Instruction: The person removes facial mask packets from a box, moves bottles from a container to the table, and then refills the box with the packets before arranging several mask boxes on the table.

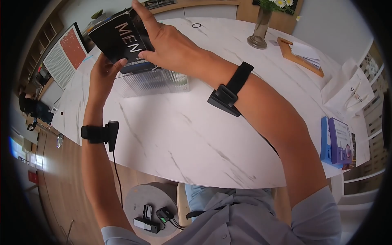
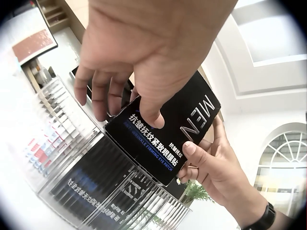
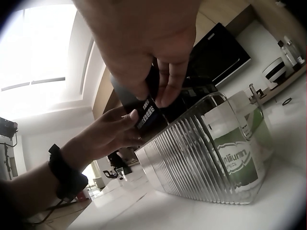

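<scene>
A black box [image 1: 122, 38] printed "MEN" is held tilted over a clear ribbed container [image 1: 155, 83] on the white marble table [image 1: 183, 139]. My left hand [image 1: 102, 75] grips the box's near left corner. My right hand [image 1: 159, 41] holds its right side, fingers running up the far edge. In the left wrist view my left hand [image 2: 124, 103] pinches the box [image 2: 168, 139] from above, and my right hand [image 2: 211, 163] grips its lower corner. The container [image 2: 110, 187] holds more black boxes. In the right wrist view both hands [image 3: 153, 72] [image 3: 108, 132] hold the box [image 3: 146, 115] above the container [image 3: 201, 158].
A glass vase of daisies [image 1: 261, 24] and a wooden tray of papers [image 1: 300, 53] stand at the back right. A white paper bag [image 1: 351, 92] and blue and purple boxes [image 1: 337, 143] sit at the right edge. A framed picture [image 1: 65, 53] leans at the left.
</scene>
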{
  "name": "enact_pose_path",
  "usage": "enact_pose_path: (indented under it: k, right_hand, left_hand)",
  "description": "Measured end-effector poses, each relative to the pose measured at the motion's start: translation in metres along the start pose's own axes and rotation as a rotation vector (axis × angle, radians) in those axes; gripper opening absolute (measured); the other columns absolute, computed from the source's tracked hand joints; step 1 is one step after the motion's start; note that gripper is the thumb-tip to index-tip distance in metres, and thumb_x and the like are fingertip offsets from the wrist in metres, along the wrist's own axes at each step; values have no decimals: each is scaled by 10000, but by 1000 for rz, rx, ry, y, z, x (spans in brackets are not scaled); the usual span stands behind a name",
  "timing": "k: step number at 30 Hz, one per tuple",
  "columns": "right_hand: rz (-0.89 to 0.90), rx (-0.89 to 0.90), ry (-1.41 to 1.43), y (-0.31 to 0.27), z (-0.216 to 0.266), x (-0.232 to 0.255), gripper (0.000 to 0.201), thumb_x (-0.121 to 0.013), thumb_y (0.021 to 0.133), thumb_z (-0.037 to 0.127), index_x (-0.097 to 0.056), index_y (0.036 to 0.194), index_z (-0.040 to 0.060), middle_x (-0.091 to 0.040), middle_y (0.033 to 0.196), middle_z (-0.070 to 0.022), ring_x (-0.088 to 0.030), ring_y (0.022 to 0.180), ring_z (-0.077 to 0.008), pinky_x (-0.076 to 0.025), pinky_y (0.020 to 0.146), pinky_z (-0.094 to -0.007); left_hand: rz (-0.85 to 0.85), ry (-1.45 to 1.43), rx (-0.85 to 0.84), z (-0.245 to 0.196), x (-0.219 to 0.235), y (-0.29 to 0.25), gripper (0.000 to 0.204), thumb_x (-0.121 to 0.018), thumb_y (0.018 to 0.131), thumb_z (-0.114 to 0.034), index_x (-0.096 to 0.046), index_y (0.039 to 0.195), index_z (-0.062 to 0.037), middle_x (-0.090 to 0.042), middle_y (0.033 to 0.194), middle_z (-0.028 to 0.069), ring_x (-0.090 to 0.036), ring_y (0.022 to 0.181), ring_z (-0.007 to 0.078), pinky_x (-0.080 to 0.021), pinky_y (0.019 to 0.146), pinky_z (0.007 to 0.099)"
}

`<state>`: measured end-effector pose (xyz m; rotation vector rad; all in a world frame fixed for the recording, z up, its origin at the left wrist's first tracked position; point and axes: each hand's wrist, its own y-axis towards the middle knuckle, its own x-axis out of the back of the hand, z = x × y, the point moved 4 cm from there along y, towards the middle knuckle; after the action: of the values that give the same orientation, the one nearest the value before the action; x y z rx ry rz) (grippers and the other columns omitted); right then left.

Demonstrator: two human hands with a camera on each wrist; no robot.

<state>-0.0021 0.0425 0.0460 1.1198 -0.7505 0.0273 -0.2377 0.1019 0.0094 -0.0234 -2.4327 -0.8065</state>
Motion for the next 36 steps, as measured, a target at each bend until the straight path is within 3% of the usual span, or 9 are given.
enact_pose_path:
  k: [6,12,15,18,21,24,27,30,36]
  right_hand:
    - [88,-50,20,-1,-2,-2,1155,-772,835,43,40,1632,238,-716,927,-235,-737,813,-361,-639,754,-409]
    - [64,-85,29,-5,3,6,1062,-773,828,30,-76,1604,230,-724,945,-224,-740,826,-367,-640,750,-424]
    - [63,-121,73,-10,2,10,1018,-770,830,27,-113,1584,221,-722,987,-240,-738,858,-378,-631,775,-436]
    - [81,-142,60,-13,-1,3,848,-799,833,65,-299,1515,121,-700,903,-194,-727,794,-313,-606,758,-393]
    - [-17,-104,103,-16,-5,-3,780,-785,848,31,-367,1489,180,-660,1010,-186,-715,808,-277,-605,756,-384]
    - [-77,-81,15,-21,-7,-1,656,-793,849,70,-466,1414,128,-614,1116,-158,-696,857,-284,-596,780,-401]
    - [-142,15,-109,-20,-4,7,468,-811,803,95,-606,1221,49,-615,1127,-144,-669,1037,-371,-572,874,-449]
    - [-202,129,-271,-18,-5,9,396,-820,798,124,-635,1130,16,-635,1113,-145,-655,1070,-355,-556,901,-435]
    - [-1,3,-141,-33,-17,-6,435,-798,817,135,-602,1178,-9,-669,1178,-158,-624,1175,-326,-516,988,-415]
  left_hand:
    - [-109,26,-73,-6,0,-6,940,-868,848,-217,-280,1562,-49,-719,1070,201,-734,838,190,-564,682,263]
    - [-236,141,-141,-57,-6,-23,1218,-880,777,-40,-27,1636,-168,-649,1264,261,-772,897,262,-639,705,306]
    - [-278,198,-210,-63,-9,-27,1198,-854,784,6,-51,1644,-216,-634,1294,256,-772,890,259,-635,695,300]
    - [-226,194,-179,-69,-11,-28,1119,-838,795,20,-135,1635,-212,-645,1276,235,-775,858,245,-627,662,293]
    - [-149,163,-49,-56,-7,-25,991,-829,800,26,-278,1598,-180,-613,1329,229,-763,879,231,-617,673,293]
    - [-170,197,-190,-42,-7,-26,824,-803,840,0,-391,1539,-145,-571,1398,189,-723,1001,234,-605,766,336]
    - [-195,386,-313,-41,-8,-25,718,-774,884,-42,-432,1510,-125,-548,1432,146,-660,1126,264,-576,868,373]
    - [-195,358,-384,-48,-16,-24,628,-740,923,-76,-460,1484,-106,-566,1404,134,-628,1188,300,-555,916,395]
    - [-26,447,-325,-60,-28,-29,534,-649,997,-113,-461,1496,-90,-547,1455,182,-553,1328,347,-491,1061,440]
